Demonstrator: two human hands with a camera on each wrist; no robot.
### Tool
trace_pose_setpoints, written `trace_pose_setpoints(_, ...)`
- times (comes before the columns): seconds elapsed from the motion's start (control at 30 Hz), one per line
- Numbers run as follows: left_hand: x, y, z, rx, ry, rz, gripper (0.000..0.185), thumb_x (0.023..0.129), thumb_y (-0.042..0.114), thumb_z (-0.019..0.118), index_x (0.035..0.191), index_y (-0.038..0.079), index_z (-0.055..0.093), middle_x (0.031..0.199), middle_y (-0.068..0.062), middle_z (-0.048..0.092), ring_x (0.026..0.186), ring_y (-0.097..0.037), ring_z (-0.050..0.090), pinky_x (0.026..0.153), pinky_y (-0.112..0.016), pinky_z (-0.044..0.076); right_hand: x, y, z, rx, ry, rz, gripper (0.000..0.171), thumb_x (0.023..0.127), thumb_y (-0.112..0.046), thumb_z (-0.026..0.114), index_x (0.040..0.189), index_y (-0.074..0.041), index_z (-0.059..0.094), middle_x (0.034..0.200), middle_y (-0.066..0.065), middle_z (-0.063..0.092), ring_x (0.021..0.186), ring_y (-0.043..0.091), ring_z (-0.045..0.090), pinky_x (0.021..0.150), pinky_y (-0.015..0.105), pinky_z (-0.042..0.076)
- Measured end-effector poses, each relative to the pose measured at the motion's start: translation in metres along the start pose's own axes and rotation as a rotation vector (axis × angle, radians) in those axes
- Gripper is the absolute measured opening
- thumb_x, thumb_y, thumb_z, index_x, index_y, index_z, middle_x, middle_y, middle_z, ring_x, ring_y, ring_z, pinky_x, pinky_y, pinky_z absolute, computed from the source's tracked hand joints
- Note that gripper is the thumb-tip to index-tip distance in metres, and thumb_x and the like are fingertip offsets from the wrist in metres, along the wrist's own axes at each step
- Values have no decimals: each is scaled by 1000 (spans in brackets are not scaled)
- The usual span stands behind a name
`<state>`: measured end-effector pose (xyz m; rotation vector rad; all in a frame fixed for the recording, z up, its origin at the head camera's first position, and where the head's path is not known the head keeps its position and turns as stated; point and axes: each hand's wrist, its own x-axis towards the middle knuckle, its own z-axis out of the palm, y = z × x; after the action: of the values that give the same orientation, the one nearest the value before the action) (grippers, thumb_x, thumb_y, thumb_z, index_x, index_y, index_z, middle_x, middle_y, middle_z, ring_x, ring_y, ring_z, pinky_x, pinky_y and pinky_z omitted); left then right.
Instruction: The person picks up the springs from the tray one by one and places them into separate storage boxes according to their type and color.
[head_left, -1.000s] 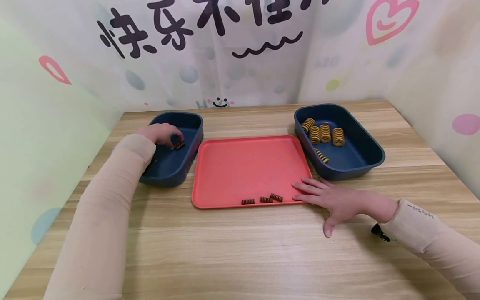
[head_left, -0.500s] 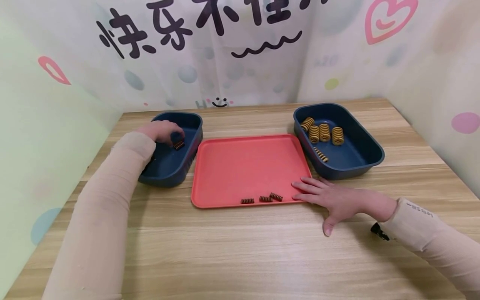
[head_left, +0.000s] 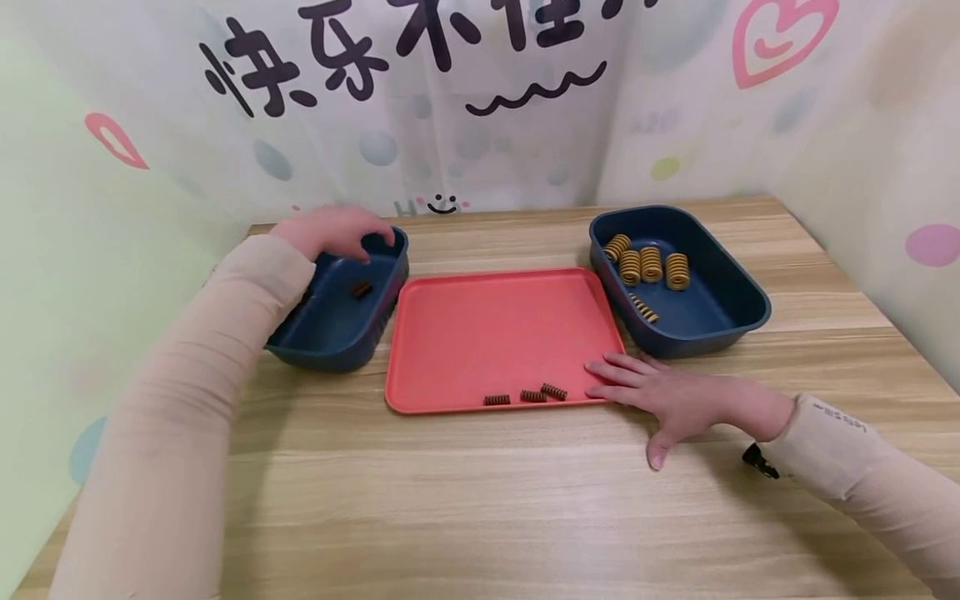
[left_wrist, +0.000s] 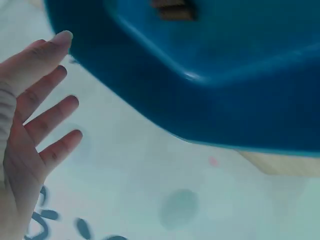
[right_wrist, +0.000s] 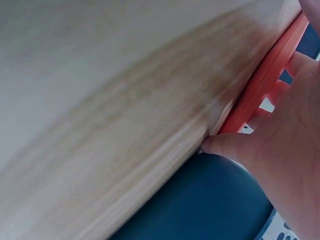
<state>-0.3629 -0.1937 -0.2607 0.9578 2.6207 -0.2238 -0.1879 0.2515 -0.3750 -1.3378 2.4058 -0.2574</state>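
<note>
My left hand [head_left: 334, 230] is over the back of the left blue bin [head_left: 296, 354], fingers spread and holding nothing. In the left wrist view that hand [left_wrist: 42, 107] lies beside the bin rim, thumb and fingers apart. On the bin floor sit small dark brown springs [head_left: 362, 289], side by side. My right hand [head_left: 678, 404] lies flat, its fingertips on the front right corner of the red tray [head_left: 510, 325] and its thumb on the table. Along the tray's front edge lie three small brown springs, among them the leftmost spring [head_left: 497, 400].
Right of the tray stands another blue bin [head_left: 712, 312]. It holds several thick yellow springs [head_left: 651, 264] and a thinner yellow spring [head_left: 643, 308]. A printed cloth [head_left: 480, 158] hangs behind the wooden table [head_left: 450, 508].
My left hand has let go of the dark springs in the left bin and risen up toward the bin's back edge. The right hand has stayed put.
</note>
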Motion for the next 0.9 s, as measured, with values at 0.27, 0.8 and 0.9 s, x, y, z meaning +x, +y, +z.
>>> trace_pose_setpoints(0.27,9,57,-6,49,42,167,41,84,17,66,123,15,55,126,-8,54,114,-28,49,93,-44,41,-1,0,0,-5,14,-17,102,63,-65,65,142,-9,33,151,13,13,135,44,6,99,67,14)
trace_pose_setpoints(0.8,22,126,20,-49,15,453,43,83,17,68,124,14,55,127,-2,53,119,-21,46,99,-38,37,-1,-1,-1,14,1,7,103,62,-64,66,142,-8,33,151,14,13,134,45,6,99,67,13)
trace_pose_setpoints(0.9,23,134,27,-56,10,487,42,83,17,68,123,15,56,126,-2,53,118,-20,45,99,-37,38,-1,-1,-1,21,-2,10,102,63,-64,67,142,-8,33,151,13,13,134,44,5,99,67,13)
